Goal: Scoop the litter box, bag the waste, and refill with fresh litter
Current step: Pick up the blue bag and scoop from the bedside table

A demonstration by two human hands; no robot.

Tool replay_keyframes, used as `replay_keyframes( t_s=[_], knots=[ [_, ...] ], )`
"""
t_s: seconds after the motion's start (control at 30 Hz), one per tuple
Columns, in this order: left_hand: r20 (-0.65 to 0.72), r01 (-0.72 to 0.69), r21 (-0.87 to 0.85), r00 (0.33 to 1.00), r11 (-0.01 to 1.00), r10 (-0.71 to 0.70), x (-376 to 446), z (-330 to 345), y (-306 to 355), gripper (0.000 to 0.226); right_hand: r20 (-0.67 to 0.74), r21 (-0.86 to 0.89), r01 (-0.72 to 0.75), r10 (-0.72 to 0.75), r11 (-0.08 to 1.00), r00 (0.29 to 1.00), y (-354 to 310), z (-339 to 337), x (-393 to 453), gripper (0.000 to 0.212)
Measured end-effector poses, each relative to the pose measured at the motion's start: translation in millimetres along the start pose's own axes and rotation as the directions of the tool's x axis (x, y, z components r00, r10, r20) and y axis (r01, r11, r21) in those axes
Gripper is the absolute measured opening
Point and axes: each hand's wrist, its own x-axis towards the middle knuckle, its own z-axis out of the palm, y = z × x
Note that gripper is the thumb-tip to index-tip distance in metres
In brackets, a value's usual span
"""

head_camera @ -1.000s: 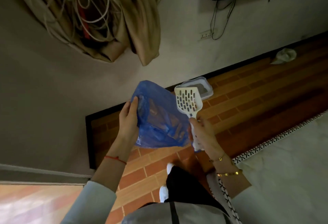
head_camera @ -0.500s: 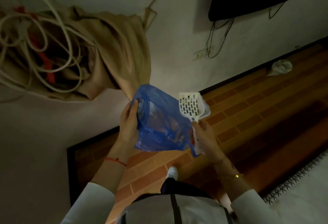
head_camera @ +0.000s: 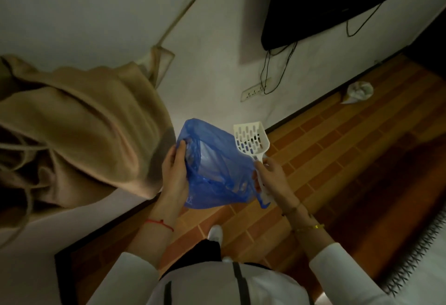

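Note:
A blue plastic bag [head_camera: 217, 174] hangs open between my hands at chest height. My left hand [head_camera: 175, 174] grips the bag's left rim, fingers curled over the edge. My right hand [head_camera: 272, 176] holds the handle of a white slotted litter scoop [head_camera: 251, 140] together with the bag's right rim. The scoop head points up and away, just right of the bag mouth. The litter box is not in view; the bag and scoop cover the spot where it stood.
A tan cloth [head_camera: 96, 123] hangs from the wall at left. A wall socket [head_camera: 255, 91] with black cables sits below a dark screen [head_camera: 325, 3]. A crumpled white bag [head_camera: 359, 91] lies on the brick-pattern floor [head_camera: 337, 150] by the wall. A patterned mat edge [head_camera: 420, 254] is at right.
The view has swung toward the wall and closer. The grey litter box behind the scoop has dropped out of sight. Both hands keep the same hold on bag and scoop.

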Motion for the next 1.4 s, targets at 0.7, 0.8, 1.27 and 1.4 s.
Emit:
replay_keyframes(
  t_s=[0.7, 0.8, 1.27, 1.4],
  knots=[
    [-0.199, -0.025, 0.046, 0.979, 0.999, 0.034, 134.7, 80.5, -33.7, 0.019, 0.294, -0.265, 0.062, 0.020, 0.962, 0.956, -25.4, -10.2, 238.4, 0.015],
    [-0.375, -0.126, 0.016, 0.919, 0.992, 0.123, 124.5, 108.9, -42.9, 0.018, 0.440, -0.352, 0.091, 0.079, 0.931, 0.895, -39.7, -24.3, 272.5, 0.017],
    [-0.853, -0.394, -0.160, 0.516, 0.905, 0.074, 84.0, 182.7, -108.6, 0.021, 0.843, -0.434, 0.407, 0.203, 0.804, 0.498, -59.1, -45.9, 349.6, 0.023],
    [-0.890, -0.454, -0.215, 0.456, 0.865, 0.019, 78.6, 182.0, -129.9, 0.022, 0.895, -0.391, 0.497, 0.194, 0.775, 0.402, -45.5, -41.3, 352.8, 0.022]
  ],
)
